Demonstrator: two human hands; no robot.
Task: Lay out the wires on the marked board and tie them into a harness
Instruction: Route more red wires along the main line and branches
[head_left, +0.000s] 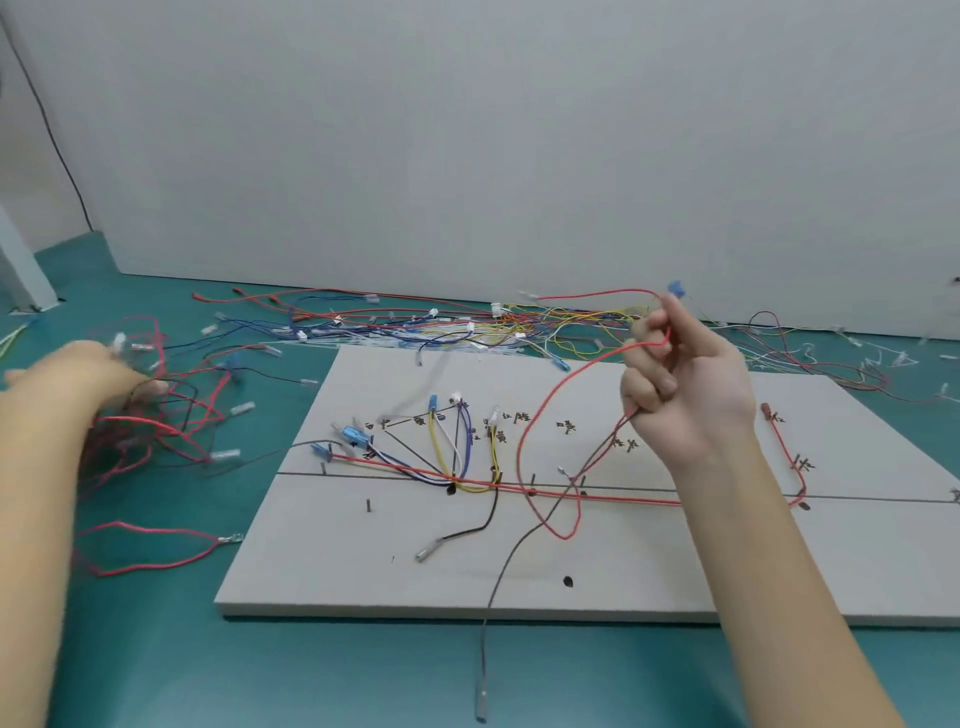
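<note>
At the left edge of the desk (156, 675), the left hand (93, 379) reaches into a tangled red wire pile (156, 431); blur hides its fingers, so I cannot tell their state. On the marked board (311, 571), routed wires (457, 467) follow the line. Above its right part, the right hand (685, 384) pinches a red wire (524, 441), probably lifting it to free it.

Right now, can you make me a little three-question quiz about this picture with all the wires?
1. True or false: the right hand holds a red wire up above the marked board.
2. Where is the left hand? A) on the board B) in the wire tangle beside the board C) on the wall
3. Fill in: the mat under the board is ____.

Key: 1 true; 2 B; 3 green.
</note>
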